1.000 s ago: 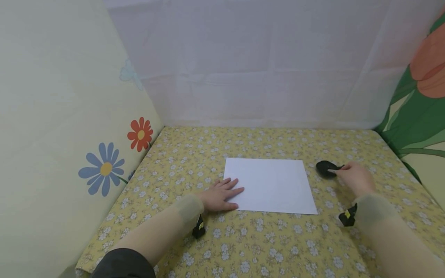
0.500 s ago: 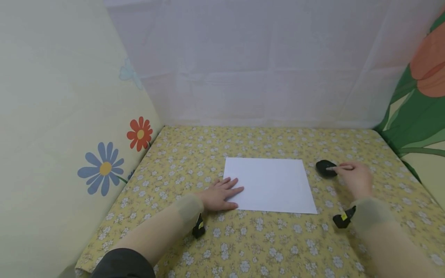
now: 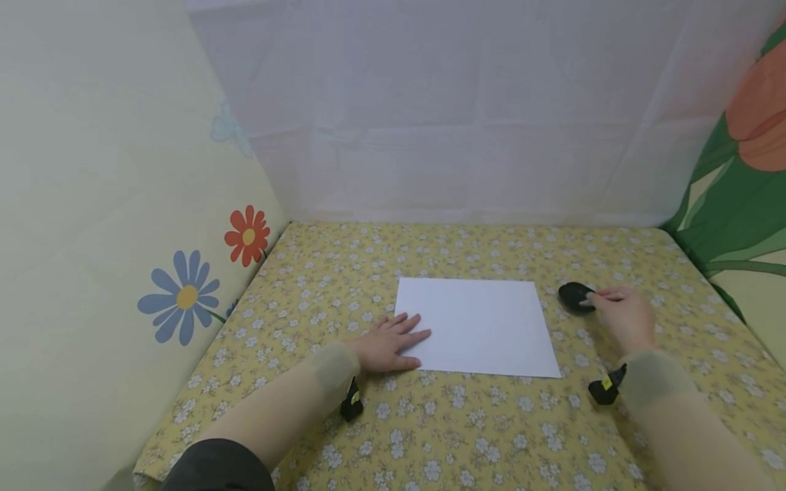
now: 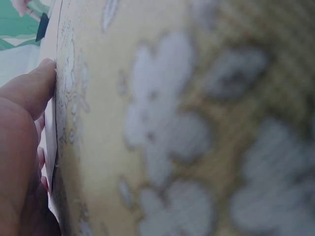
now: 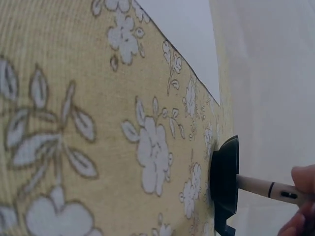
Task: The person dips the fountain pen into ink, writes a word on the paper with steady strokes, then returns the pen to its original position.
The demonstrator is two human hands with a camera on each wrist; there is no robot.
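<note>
Flat on the near-left corner of a white sheet of paper (image 3: 482,329) lies my left hand (image 3: 388,346), its fingers spread. Its thumb (image 4: 30,88) shows at the paper's edge in the left wrist view. My right hand (image 3: 628,319), right of the paper, pinches a pale, slender brush (image 5: 257,186) with a dark ring and a small dark mark on its handle. The brush's lower end goes into a small black dish (image 3: 572,297), where its tip is hidden. In the right wrist view the dish (image 5: 224,179) stands on the tablecloth, with a short spout-like handle.
A yellow tablecloth with white flowers (image 3: 485,426) covers the table. Behind it hangs a pale cloth (image 3: 454,123); flower-printed cloth flanks both sides. Each wrist carries a small black camera, the right one (image 3: 604,389) close over the table.
My right hand has shifted slightly left and turned a little, still holding the brush at the dish. The left hand and the paper have stayed put.
</note>
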